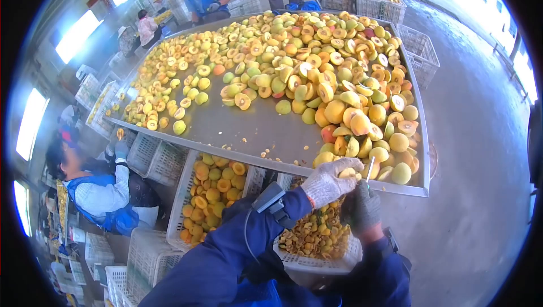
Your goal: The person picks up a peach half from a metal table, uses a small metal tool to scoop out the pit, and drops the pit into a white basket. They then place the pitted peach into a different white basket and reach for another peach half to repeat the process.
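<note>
My left hand [331, 182], in a pale knitted glove, is closed around a yellow peach half [347, 173] near the front edge of the metal table. Close beside it, my right hand [362, 208], in a dark grey glove, grips a small knife [370, 169] with its blade pointing up. Halved peaches [350, 109] are heaped on the table just beyond both hands, many with their pits showing. Beneath my hands stands a white crate [334, 266] holding brownish pits and scraps [319, 233].
The metal table [254, 126] has a raised rim. Left of the scrap crate, another crate [175, 225] holds peach halves. A co-worker [107, 194] in a blue apron sits at the left, holding up a fruit piece. Stacked crates [418, 52] and more people are behind the table.
</note>
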{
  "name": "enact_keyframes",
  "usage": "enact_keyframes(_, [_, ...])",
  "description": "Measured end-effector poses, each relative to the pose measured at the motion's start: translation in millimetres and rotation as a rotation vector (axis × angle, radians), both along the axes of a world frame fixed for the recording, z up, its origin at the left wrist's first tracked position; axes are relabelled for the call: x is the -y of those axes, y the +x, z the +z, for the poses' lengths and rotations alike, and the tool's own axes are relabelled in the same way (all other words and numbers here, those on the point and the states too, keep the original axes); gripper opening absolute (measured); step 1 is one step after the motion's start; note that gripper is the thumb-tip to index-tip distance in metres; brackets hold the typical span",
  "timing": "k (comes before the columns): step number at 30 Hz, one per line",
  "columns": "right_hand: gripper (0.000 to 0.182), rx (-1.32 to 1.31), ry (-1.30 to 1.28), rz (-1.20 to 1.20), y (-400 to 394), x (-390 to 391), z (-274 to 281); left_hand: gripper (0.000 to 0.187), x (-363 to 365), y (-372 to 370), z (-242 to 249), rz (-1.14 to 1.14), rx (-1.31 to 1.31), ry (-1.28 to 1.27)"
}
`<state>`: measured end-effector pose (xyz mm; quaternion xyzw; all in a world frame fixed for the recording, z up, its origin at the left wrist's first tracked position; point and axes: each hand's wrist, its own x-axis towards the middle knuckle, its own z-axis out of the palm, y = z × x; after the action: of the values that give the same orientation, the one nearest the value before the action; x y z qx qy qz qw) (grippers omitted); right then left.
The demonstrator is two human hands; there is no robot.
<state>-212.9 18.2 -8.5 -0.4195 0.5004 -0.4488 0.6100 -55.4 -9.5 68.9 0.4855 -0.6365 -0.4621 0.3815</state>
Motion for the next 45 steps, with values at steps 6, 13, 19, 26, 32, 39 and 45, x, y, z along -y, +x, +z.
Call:
enact_keyframes(6, [0.034, 0.017, 0.003, 0.068, -5.5, -15.7, 21.8, 0.015, 10.1, 7.2, -12.5, 0.039, -0.255, -0.157])
enact_keyframes(13, [0.028, -0.039, 0.120, 0.087, 11.7, -16.4, 61.8, 0.027, 6.5, 25.3, 14.5, 0.128, -0.693, 0.351])
enact_keyframes(19, [0.029, -0.179, -0.099, 0.084, 16.3, -23.7, 48.8, 0.038, 10.2, 31.4, 8.4, 0.090, -0.778, 0.298])
enact_keyframes(26, [0.042, -0.700, -0.528, 0.116, 18.3, -20.7, 48.4, 0.043, 10.1, 20.9, 10.5, 0.028, -0.963, 0.356])
enact_keyframes(32, [0.042, -0.798, -0.503, 0.138, 20.3, -17.4, 50.6, 0.041, 13.1, 12.1, 3.2, 0.143, -1.035, 0.320])
enact_keyframes(39, [0.040, -0.597, -0.409, 0.161, 25.4, -17.9, 56.6, 0.027, 2.5, 2.8, 7.4, 0.290, -0.803, 0.143])
enact_keyframes(45, [0.038, -0.513, -0.356, 0.230, 35.2, -21.0, 52.5, 0.024, -3.3, 4.3, 5.5, 0.338, -0.681, 0.030])
